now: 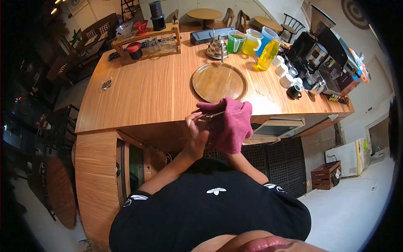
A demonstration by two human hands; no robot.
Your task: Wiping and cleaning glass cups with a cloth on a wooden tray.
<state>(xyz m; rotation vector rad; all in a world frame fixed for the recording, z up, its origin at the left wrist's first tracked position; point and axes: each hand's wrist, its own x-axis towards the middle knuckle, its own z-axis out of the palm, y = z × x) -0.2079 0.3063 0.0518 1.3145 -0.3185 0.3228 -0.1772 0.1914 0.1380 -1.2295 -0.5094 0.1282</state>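
A pink cloth is draped over my right hand, whose fingers it hides; only the wrist and forearm show below. At its left side is what looks like a clear glass, partly covered by the cloth and hard to make out. My left hand curves around the glass's left side, thumb towards me. Both hands are in the air at the counter's near edge. Just beyond them, a round wooden tray lies on the wooden counter.
A gooseneck kettle stands behind the tray. Pitchers of green and yellow liquid and a yellow bottle are to its right, near white cups and a coffee grinder. At left sits a small glass dish.
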